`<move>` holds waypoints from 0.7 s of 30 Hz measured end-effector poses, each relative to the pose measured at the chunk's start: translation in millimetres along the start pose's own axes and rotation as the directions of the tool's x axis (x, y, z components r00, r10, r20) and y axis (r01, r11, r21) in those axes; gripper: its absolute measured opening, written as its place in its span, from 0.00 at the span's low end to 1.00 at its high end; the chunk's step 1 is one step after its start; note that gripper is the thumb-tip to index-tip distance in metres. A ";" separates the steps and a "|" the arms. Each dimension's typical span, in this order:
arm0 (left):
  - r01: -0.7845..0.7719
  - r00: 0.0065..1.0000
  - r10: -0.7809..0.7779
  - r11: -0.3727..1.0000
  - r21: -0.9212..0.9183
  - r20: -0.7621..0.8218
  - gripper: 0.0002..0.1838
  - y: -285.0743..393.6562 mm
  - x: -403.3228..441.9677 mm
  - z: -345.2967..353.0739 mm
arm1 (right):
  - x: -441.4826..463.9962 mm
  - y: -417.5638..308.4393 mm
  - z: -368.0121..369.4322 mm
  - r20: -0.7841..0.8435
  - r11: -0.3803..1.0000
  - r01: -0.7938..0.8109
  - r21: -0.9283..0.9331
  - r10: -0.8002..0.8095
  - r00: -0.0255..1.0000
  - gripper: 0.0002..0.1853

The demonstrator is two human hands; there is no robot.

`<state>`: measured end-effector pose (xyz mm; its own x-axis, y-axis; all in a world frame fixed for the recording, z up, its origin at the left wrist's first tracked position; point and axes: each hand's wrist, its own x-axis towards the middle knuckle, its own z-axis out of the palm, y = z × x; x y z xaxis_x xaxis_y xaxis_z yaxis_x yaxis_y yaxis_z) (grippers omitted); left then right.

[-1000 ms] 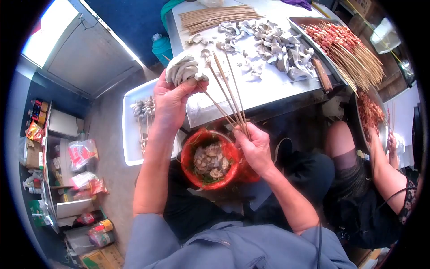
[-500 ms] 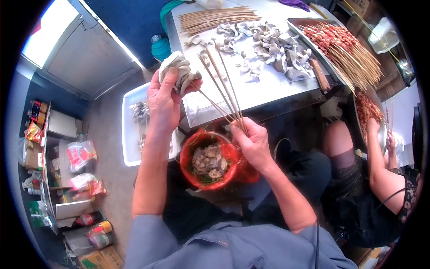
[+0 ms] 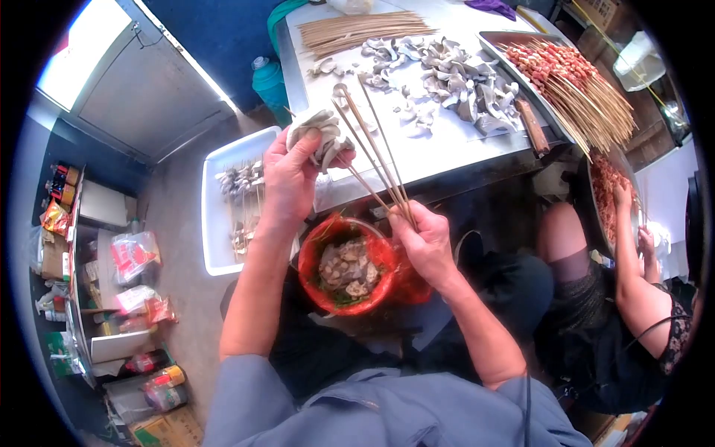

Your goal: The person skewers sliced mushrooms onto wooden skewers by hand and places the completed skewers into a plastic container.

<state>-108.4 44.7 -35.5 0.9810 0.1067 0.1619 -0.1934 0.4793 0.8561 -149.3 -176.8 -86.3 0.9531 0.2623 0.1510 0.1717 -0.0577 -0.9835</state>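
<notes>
My left hand (image 3: 292,179) is closed around a folded bunch of grey-white oyster mushrooms (image 3: 316,135), its thumb pressed on top. One skewer runs through the bunch, and its tip sticks out at the upper left. My right hand (image 3: 423,235) grips the lower ends of several bamboo skewers (image 3: 375,143), including the one in the mushrooms; the others fan upward bare. Below my hands stands a bucket lined with a red bag (image 3: 307,279), holding greyish pieces (image 3: 348,268) I cannot name. Loose oyster mushrooms (image 3: 454,74) lie spread on the white table (image 3: 439,155).
At left, a white tray (image 3: 211,216) holds mushroom skewers. Bare skewers (image 3: 357,30) lie at the table's back, and a knife handle (image 3: 532,127) beside a tray of meat skewers (image 3: 573,82). A co-worker's hand (image 3: 624,197) reaches into a pan of meat (image 3: 605,186).
My left hand has moved right and slightly down, sliding the mushrooms along the skewer so its tip now shows beyond them. My right hand has barely moved. The co-worker's hand has shifted up.
</notes>
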 end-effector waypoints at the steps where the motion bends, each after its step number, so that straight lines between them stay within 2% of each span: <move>1: 0.003 1.000 -0.003 1.000 -0.004 0.003 0.17 0.0 0.5 1.8 | 1.1 -0.4 -2.5 0.025 1.000 -0.002 0.012 0.001 1.000 0.06; 3: -0.013 1.000 0.013 1.000 0.008 -0.010 0.18 3.0 2.7 5.1 | 0.6 0.4 -2.0 0.042 1.000 -0.003 0.029 0.002 0.999 0.05; 5: -0.023 0.999 0.024 0.998 0.052 -0.032 0.18 2.0 4.3 7.3 | 2.6 2.7 2.3 -0.029 0.996 -0.021 0.088 0.024 0.999 0.06; 7: -0.082 0.995 0.090 0.983 0.164 -0.039 0.20 1.7 5.5 4.6 | 4.6 -0.2 1.2 -0.031 0.997 -0.014 0.077 0.016 0.999 0.06; 9: -0.123 0.991 0.129 0.980 0.159 -0.029 0.20 1.1 8.7 1.7 | 4.6 -3.2 0.7 -0.041 0.998 -0.010 0.069 0.013 0.999 0.05; 11: -0.206 0.968 0.221 0.970 0.131 -0.119 0.18 1.3 8.1 3.5 | 3.5 -5.3 2.1 -0.034 0.999 0.007 0.037 -0.006 0.999 0.05; 15: -0.172 0.974 0.178 0.984 0.051 -0.143 0.11 5.2 5.6 4.1 | 2.3 -6.8 3.7 -0.020 0.999 -0.011 0.049 0.012 1.000 0.05; 21: -0.164 0.964 0.175 0.984 0.071 -0.200 0.08 4.7 5.4 -1.9 | 1.3 -4.2 6.2 0.003 0.998 -0.042 0.043 0.041 0.999 0.06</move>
<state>-104.1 49.1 -31.5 0.9091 0.3610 0.2078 -0.3501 0.3919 0.8508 -150.4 -170.2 -82.6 0.9587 0.2622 0.1099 0.1213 -0.0275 -0.9922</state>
